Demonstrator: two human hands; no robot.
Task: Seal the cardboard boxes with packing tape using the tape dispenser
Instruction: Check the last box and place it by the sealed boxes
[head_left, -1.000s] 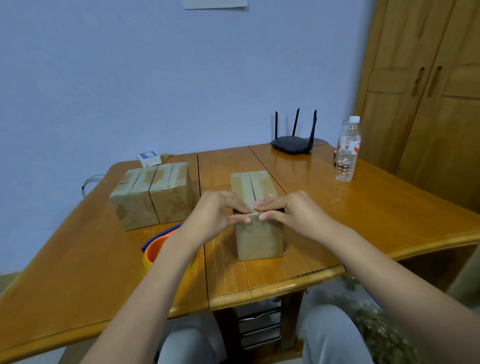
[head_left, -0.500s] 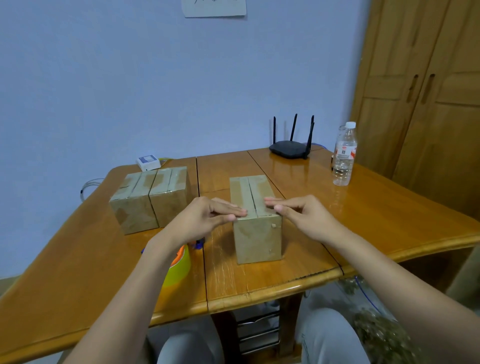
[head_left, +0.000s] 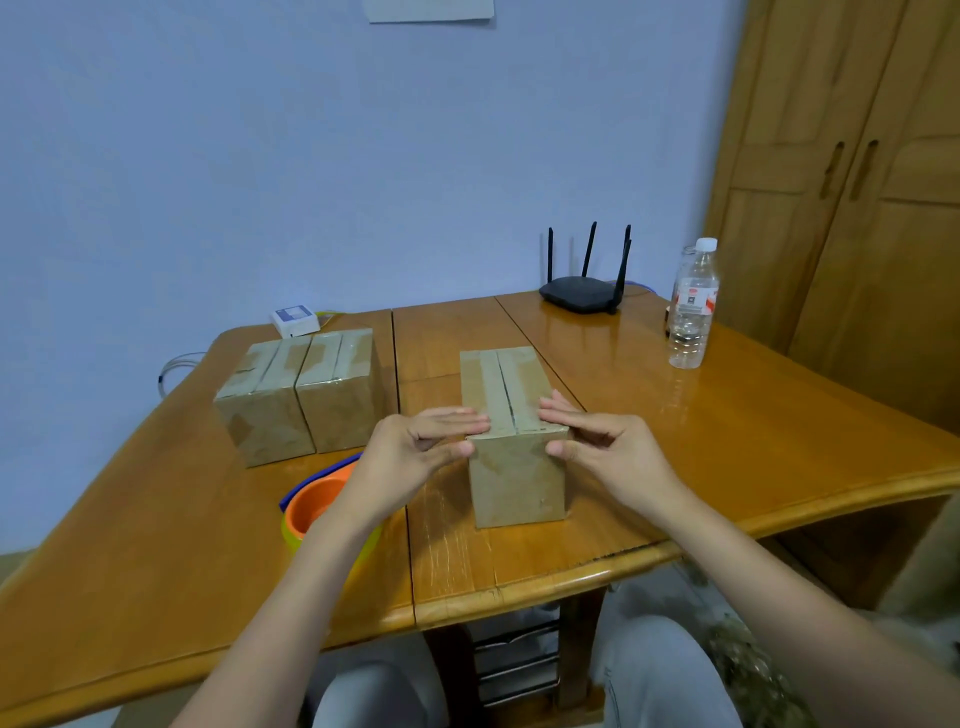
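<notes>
Nearest, the left hand (head_left: 415, 452) and right hand (head_left: 605, 449) bracket the near top edge of the middle cardboard box (head_left: 514, 441), which stands near the front of the counter (head_left: 675, 467). Both hands lie flat with straight fingers on the top flaps, thumbs against the front face; neither holds anything. A dark centre seam shows between the flaps; whether tape already covers it I cannot tell from this angle, though a paler strip runs along it. Step in hand, judged: pressing the flaps shut, or smoothing tape down. Just left of the box, partly hidden under the left forearm, sits the orange and yellow tape dispenser (head_left: 317, 506). Next move likely calls for one hand to hold the flaps while the other fetches the dispenser. Farther back left, two taped boxes (head_left: 301, 389) touch side by side. Beyond: a water bottle (head_left: 693, 306), a router (head_left: 582, 291), a small white device (head_left: 295, 320).
</notes>
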